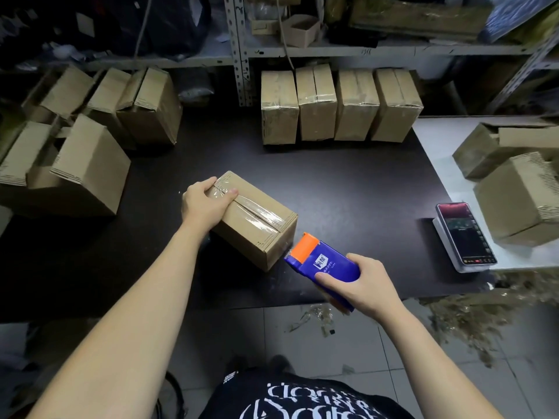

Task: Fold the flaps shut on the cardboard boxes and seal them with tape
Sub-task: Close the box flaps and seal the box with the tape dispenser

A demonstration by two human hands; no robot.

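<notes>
Left hand (pixel 205 204) grips box (pixel 254 222) far end; long axis runs toward dispenser (pixel 320 264), clasped in right hand (pixel 363 282), just beside near corner.

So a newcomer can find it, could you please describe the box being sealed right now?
Look at the dark table, in front of the row of four taped boxes. One box lies alone near the front edge, turned at an angle, with the left hand holding its far end.
</notes>
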